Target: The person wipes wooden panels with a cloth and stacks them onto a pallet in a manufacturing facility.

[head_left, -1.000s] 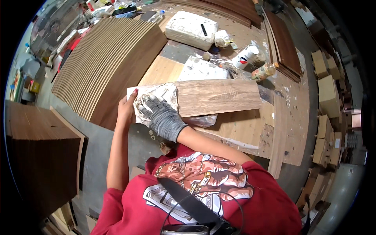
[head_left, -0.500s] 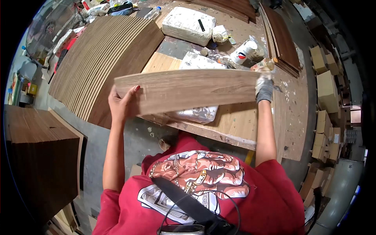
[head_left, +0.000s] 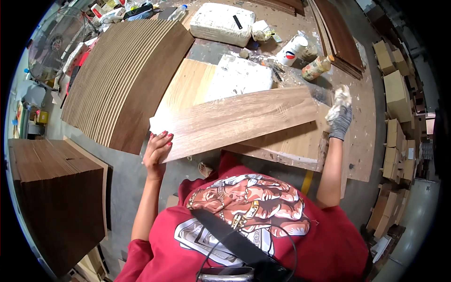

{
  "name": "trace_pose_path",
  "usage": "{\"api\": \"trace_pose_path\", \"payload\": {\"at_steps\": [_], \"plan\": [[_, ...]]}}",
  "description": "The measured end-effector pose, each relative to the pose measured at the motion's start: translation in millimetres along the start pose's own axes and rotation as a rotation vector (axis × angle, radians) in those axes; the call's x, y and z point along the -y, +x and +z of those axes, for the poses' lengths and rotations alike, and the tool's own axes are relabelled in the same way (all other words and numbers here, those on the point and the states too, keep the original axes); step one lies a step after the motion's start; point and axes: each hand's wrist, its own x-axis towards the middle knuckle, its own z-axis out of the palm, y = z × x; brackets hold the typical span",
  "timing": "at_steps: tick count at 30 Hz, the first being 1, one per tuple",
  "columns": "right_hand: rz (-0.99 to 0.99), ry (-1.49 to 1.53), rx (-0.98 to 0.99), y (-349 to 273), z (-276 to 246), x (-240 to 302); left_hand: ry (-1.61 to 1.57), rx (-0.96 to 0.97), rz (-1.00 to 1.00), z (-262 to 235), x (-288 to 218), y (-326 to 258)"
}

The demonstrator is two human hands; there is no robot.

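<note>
A wood-grain board slants over the workbench, its left end nearer me. My bare left hand is closed on that end, red-nailed fingers over the face. My right hand, in a grey glove, is off the board's right end, closed on a crumpled off-white rag. Under the board lies a white paint-spotted wrapped block, partly hidden, on a pale wooden panel.
A long row of stacked boards stands at the left. Behind are another white wrapped block, a white cup and a bottle. Dark panels lie far right. A brown stack stands low left.
The right hand has left the board's right end and moved right and nearer me with the rag. The board's left end has dropped toward me, and the left hand's fingers now lie over its face.
</note>
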Motion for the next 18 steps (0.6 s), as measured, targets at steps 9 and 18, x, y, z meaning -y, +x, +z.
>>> {"api": "trace_pose_path", "payload": {"at_steps": [9, 18], "plan": [[-0.793, -1.013, 1.019, -238, 195, -1, 0.043, -0.067, 0.009, 8, 11, 8], [-0.917, -1.157, 1.116, -268, 194, -12, 0.197, -0.022, -0.105, 15, 7, -20]]}}
